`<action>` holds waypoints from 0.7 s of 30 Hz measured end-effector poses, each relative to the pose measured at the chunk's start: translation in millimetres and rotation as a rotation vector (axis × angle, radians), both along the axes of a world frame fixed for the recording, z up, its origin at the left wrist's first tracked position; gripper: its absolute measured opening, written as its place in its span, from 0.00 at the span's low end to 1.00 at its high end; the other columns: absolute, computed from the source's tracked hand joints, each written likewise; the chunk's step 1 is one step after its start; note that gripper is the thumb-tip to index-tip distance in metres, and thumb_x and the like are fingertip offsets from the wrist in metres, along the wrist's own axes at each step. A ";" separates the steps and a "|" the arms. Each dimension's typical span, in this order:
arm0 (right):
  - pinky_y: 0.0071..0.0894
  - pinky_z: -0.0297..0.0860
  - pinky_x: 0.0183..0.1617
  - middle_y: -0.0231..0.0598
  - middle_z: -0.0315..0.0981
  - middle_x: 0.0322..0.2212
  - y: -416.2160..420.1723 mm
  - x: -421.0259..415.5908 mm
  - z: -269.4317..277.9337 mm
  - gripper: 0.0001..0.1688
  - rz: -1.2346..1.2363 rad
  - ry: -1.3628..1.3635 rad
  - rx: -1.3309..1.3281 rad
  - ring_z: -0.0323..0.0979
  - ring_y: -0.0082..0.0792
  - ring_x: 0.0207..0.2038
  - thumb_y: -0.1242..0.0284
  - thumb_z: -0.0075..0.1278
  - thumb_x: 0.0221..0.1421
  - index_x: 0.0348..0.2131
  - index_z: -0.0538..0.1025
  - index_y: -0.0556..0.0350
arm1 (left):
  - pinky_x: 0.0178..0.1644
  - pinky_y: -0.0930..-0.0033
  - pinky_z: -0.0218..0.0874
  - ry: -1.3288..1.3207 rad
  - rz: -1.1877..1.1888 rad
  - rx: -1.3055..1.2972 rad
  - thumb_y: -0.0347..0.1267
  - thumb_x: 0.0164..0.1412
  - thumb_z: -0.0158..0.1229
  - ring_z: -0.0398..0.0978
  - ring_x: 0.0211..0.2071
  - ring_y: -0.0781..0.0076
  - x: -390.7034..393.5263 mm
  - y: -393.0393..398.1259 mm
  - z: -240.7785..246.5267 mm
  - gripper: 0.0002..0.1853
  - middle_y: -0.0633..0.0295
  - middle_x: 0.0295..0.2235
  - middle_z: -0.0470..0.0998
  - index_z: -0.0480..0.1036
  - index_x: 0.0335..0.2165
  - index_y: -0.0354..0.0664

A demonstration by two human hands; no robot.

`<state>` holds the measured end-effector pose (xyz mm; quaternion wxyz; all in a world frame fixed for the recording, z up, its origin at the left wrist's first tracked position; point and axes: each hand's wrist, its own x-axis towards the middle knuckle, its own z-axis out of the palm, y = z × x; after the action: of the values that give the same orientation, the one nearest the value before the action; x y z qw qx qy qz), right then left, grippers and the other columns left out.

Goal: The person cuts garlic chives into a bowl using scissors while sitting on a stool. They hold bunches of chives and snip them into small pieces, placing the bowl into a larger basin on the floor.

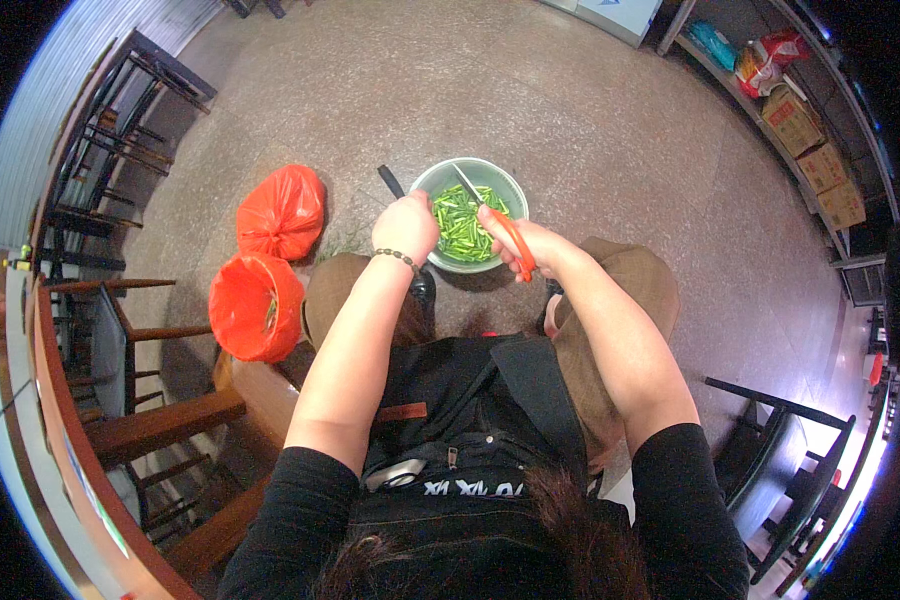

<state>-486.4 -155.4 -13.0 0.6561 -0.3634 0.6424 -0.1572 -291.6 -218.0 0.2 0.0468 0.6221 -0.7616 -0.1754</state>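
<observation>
A pale round plastic basin (521, 180) stands on the floor between my feet, holding many short cut pieces of green stalk (463, 229). My right hand (521, 238) is over its right side, gripping orange-handled scissors (515, 241). Their metal blade points up and left across the basin. At the left rim is my left hand (406, 227), its fingers curled; what they hold is hidden. A black handle (391, 181) sticks out beyond that hand, and I cannot tell what it belongs to.
To my left are a tied red plastic bag (281, 210) and an open red-bag-lined container (244, 307) with green scraps. Wooden chairs and a table (165, 427) stand farther left. A black chair (776, 457) is at right; shelves hold cardboard boxes (821, 169).
</observation>
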 end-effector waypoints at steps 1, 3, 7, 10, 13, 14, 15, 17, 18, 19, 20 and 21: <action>0.25 0.63 0.18 0.30 0.58 0.17 0.8 1.0 1.4 0.55 0.010 -0.011 -0.002 0.58 0.23 0.16 0.25 0.41 0.40 0.36 0.69 0.63 | 0.42 0.50 0.67 0.007 0.014 -0.014 0.34 0.59 0.45 0.77 0.37 0.48 0.8 -1.0 -2.0 0.13 0.44 0.33 0.78 0.73 0.34 0.39; 0.26 0.64 0.19 0.30 0.58 0.18 1.8 2.5 3.9 0.56 0.042 -0.026 -0.012 0.58 0.22 0.17 0.24 0.40 0.40 0.37 0.69 0.64 | 0.42 0.49 0.67 0.026 0.007 -0.033 0.35 0.60 0.45 0.77 0.37 0.47 2.8 -2.3 -5.5 0.13 0.44 0.32 0.78 0.73 0.34 0.39; 0.27 0.63 0.20 0.29 0.58 0.18 3.1 4.9 6.2 0.57 0.076 -0.055 -0.038 0.58 0.22 0.17 0.24 0.39 0.40 0.39 0.68 0.64 | 0.41 0.48 0.67 0.054 -0.081 -0.018 0.36 0.60 0.45 0.77 0.36 0.47 3.0 -0.7 -4.1 0.13 0.45 0.32 0.78 0.73 0.34 0.40; 0.26 0.60 0.19 0.28 0.58 0.18 1.8 3.9 5.8 0.57 0.078 -0.074 -0.042 0.58 0.22 0.17 0.23 0.39 0.39 0.38 0.69 0.63 | 0.41 0.48 0.66 0.070 -0.093 -0.019 0.37 0.60 0.46 0.76 0.36 0.46 1.3 1.4 -3.1 0.13 0.45 0.32 0.78 0.72 0.35 0.40; 0.26 0.58 0.18 0.28 0.57 0.17 0.7 4.1 8.6 0.57 0.030 -0.070 -0.036 0.57 0.22 0.17 0.23 0.39 0.39 0.37 0.69 0.63 | 0.41 0.48 0.66 0.073 -0.063 -0.010 0.36 0.59 0.46 0.76 0.36 0.47 0.7 1.9 -1.0 0.13 0.46 0.32 0.78 0.73 0.36 0.41; 0.26 0.58 0.18 0.28 0.57 0.17 0.3 4.2 9.7 0.57 0.005 -0.066 -0.034 0.57 0.22 0.17 0.23 0.39 0.38 0.36 0.69 0.63 | 0.42 0.48 0.66 0.071 -0.050 -0.003 0.35 0.59 0.46 0.77 0.37 0.47 0.6 1.6 -0.2 0.12 0.46 0.32 0.78 0.73 0.36 0.41; 0.26 0.58 0.18 0.28 0.57 0.17 -0.3 3.9 9.4 0.57 -0.010 -0.049 -0.040 0.57 0.22 0.17 0.23 0.39 0.38 0.36 0.69 0.63 | 0.42 0.49 0.66 0.058 -0.048 0.000 0.34 0.59 0.45 0.77 0.37 0.48 2.3 0.8 -2.6 0.12 0.46 0.33 0.78 0.73 0.36 0.41; 0.26 0.58 0.18 0.27 0.57 0.17 -4.6 1.3 7.9 0.57 -0.039 -0.016 -0.052 0.57 0.22 0.17 0.22 0.39 0.38 0.35 0.68 0.63 | 0.43 0.49 0.66 0.031 -0.042 0.007 0.33 0.58 0.45 0.77 0.38 0.48 6.4 -3.4 -9.2 0.12 0.46 0.34 0.78 0.73 0.37 0.42; 0.26 0.58 0.18 0.26 0.57 0.16 -4.9 -0.1 4.6 0.56 -0.023 -0.030 -0.057 0.57 0.22 0.17 0.23 0.39 0.38 0.34 0.68 0.62 | 0.43 0.50 0.66 0.027 -0.057 0.010 0.32 0.57 0.45 0.76 0.38 0.48 7.0 -2.0 -9.3 0.12 0.46 0.34 0.78 0.73 0.37 0.42; 0.26 0.59 0.19 0.26 0.57 0.16 -4.6 -1.0 2.3 0.55 -0.029 -0.040 -0.051 0.57 0.22 0.16 0.23 0.40 0.38 0.33 0.68 0.61 | 0.43 0.50 0.66 0.022 -0.071 0.013 0.31 0.56 0.45 0.76 0.38 0.49 7.8 -1.6 -8.9 0.12 0.46 0.35 0.78 0.74 0.37 0.42; 0.25 0.59 0.19 0.26 0.57 0.16 -4.4 -1.5 0.7 0.55 -0.034 -0.050 -0.045 0.56 0.22 0.16 0.23 0.40 0.38 0.33 0.68 0.60 | 0.44 0.51 0.66 0.017 -0.085 0.016 0.31 0.56 0.45 0.76 0.39 0.49 8.4 -2.4 -7.7 0.13 0.46 0.35 0.78 0.74 0.37 0.42; 0.25 0.59 0.19 0.26 0.57 0.16 -4.4 -0.3 -0.5 0.54 -0.036 -0.066 -0.035 0.56 0.22 0.16 0.23 0.40 0.38 0.33 0.68 0.59 | 0.44 0.51 0.66 0.009 -0.080 0.015 0.31 0.56 0.45 0.76 0.39 0.49 8.6 -3.4 -2.6 0.13 0.46 0.35 0.78 0.74 0.37 0.42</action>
<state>-486.8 -159.8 -13.5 0.6675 -0.3579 0.6240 -0.1919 -283.1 -221.4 -2.4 0.0384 0.5906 -0.7844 -0.1858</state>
